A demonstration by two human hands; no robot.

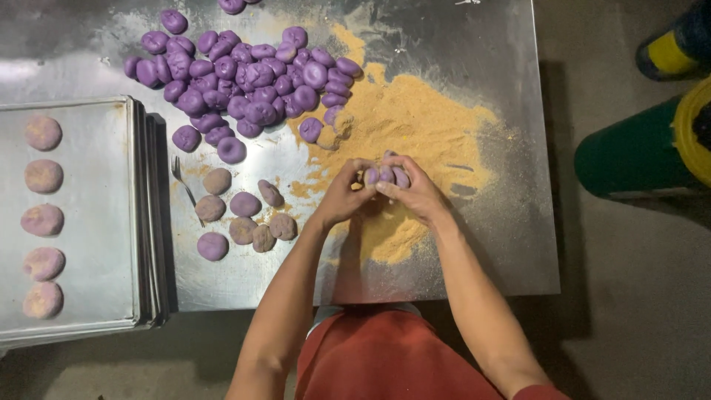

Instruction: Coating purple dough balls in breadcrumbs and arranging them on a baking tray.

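Two hands: the left hand (342, 194) and the right hand (415, 191) met fingertip to fingertip above the desk, both curled shut around the same purple dough pieces.
Held thing: small rounded purple dough pieces (386, 175) sat between the fingertips of both hands, at the top of the grip, over the crumbs.
Desk: a scuffed stainless-steel desk (474, 44) carried everything.
Crumbs: a spread of golden-orange breadcrumbs (422, 126) lay directly beneath and beyond the hands.
Raw pile: a heap of uncoated purple dough discs (244, 78) lay well beyond the left hand, towards the far left of the desk.
Coated pieces: a loose cluster of crumb-dusted purple discs (244, 218) lay near the left hand, on its outer side.
Fork: a thin metal fork (185, 189) lay just beside that cluster.
Trays: a stack of flat metal baking trays (96, 222) stood at the far left, the top one holding a column of five crumb-coated patties (43, 220).
Clothing: a red apron (385, 359) showed between the forearms.
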